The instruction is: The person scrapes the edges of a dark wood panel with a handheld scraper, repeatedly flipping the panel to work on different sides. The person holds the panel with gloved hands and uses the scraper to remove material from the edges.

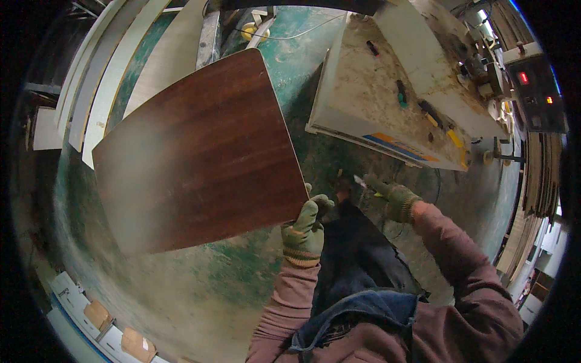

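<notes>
A dark brown wood-grain panel (204, 154) with rounded corners and a thin pale edge spans the middle left of the view, its left part hazy. My left hand (304, 231), in a green knitted glove, grips the panel's near right corner, the thumb on the face. To the right, clear of the panel, my right hand (397, 199) wears a matching glove. It is shut on a utility knife (360, 181) whose pale metal tip points up and left; some yellow-green shows at the handle. Most of the handle is hidden by the fingers.
A dusty machine table (358, 81) at the upper right bears several hand tools, among them a yellow-handled one (455, 139). Long pale boards (109, 90) lie at the upper left. Cardboard pieces (138, 345) rest at the lower left. Stacked strips (542, 177) stand at the far right.
</notes>
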A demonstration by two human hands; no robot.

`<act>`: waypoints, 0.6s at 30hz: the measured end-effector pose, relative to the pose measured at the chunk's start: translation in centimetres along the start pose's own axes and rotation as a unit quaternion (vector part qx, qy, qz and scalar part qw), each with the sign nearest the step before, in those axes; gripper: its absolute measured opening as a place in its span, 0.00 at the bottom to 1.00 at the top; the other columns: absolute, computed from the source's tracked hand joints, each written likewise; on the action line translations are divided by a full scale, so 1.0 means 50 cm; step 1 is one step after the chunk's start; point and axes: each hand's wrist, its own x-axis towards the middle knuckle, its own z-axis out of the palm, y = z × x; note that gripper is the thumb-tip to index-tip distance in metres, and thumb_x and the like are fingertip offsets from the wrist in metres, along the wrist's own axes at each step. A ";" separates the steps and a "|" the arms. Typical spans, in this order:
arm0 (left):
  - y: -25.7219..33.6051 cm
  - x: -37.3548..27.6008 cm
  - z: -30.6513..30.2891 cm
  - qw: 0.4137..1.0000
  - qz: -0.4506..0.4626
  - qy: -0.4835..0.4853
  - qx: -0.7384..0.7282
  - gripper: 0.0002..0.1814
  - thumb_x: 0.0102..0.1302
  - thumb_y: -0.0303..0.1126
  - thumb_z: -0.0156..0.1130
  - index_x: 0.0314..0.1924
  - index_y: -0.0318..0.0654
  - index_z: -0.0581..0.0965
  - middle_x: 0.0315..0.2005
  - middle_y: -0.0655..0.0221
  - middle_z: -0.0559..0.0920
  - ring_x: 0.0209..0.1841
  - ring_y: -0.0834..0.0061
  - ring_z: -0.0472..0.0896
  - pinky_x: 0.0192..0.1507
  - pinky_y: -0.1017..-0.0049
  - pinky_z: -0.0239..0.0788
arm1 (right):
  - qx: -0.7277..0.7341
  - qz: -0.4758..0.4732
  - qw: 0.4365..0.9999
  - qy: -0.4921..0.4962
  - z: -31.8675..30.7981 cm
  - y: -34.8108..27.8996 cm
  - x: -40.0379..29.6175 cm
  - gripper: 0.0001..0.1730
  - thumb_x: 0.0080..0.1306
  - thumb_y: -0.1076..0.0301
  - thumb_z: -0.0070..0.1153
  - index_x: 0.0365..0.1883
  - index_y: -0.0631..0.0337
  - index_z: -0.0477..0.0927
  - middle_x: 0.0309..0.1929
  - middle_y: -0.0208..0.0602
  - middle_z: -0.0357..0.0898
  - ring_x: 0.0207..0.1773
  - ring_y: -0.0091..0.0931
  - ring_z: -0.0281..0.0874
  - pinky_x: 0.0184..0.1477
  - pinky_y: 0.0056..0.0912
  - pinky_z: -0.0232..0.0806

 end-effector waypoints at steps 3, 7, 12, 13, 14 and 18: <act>-0.001 0.002 0.001 1.000 0.002 -0.010 0.021 0.29 0.72 0.37 0.73 0.67 0.36 0.74 0.44 0.61 0.89 0.46 0.63 0.88 0.52 0.62 0.78 | -0.190 -0.088 0.977 0.044 -0.060 -0.069 0.023 0.37 0.74 0.63 0.62 0.80 0.51 0.65 0.50 0.53 0.82 0.52 0.49 0.84 0.56 0.48 0.75; 0.002 0.012 -0.012 0.999 -0.020 -0.024 -0.028 0.27 0.72 0.31 0.71 0.67 0.35 0.74 0.54 0.61 0.85 0.51 0.62 0.86 0.54 0.60 0.80 | -0.138 -0.199 0.966 0.089 -0.126 -0.180 0.057 0.36 0.71 0.65 0.63 0.76 0.57 0.68 0.55 0.53 0.81 0.57 0.49 0.82 0.57 0.51 0.75; -0.010 0.023 -0.042 0.993 -0.047 0.018 -0.106 0.22 0.77 0.44 0.65 0.63 0.40 0.79 0.52 0.64 0.85 0.55 0.63 0.83 0.55 0.58 0.76 | -0.244 -0.338 0.901 0.118 -0.168 -0.299 0.118 0.43 0.61 0.66 0.70 0.76 0.52 0.69 0.60 0.44 0.81 0.61 0.45 0.80 0.58 0.49 0.77; -0.013 0.025 -0.049 0.995 -0.052 0.014 -0.088 0.21 0.78 0.45 0.64 0.62 0.41 0.80 0.52 0.64 0.85 0.55 0.63 0.83 0.55 0.57 0.76 | -0.281 -0.301 0.905 0.101 -0.169 -0.319 0.135 0.43 0.61 0.65 0.70 0.76 0.52 0.69 0.61 0.43 0.80 0.62 0.44 0.80 0.58 0.48 0.78; -0.015 0.030 -0.056 0.996 -0.049 -0.002 -0.079 0.20 0.78 0.46 0.62 0.61 0.42 0.81 0.52 0.65 0.85 0.54 0.63 0.83 0.55 0.56 0.76 | -0.310 -0.290 0.900 0.098 -0.169 -0.337 0.153 0.44 0.60 0.64 0.70 0.76 0.51 0.69 0.61 0.41 0.80 0.63 0.43 0.79 0.58 0.47 0.78; -0.014 0.033 -0.070 0.996 -0.035 0.013 -0.075 0.16 0.76 0.33 0.65 0.61 0.42 0.80 0.54 0.68 0.85 0.53 0.66 0.84 0.59 0.61 0.78 | -0.324 -0.280 0.898 0.097 -0.166 -0.376 0.208 0.34 0.68 0.60 0.63 0.73 0.50 0.72 0.58 0.41 0.83 0.59 0.44 0.82 0.56 0.46 0.78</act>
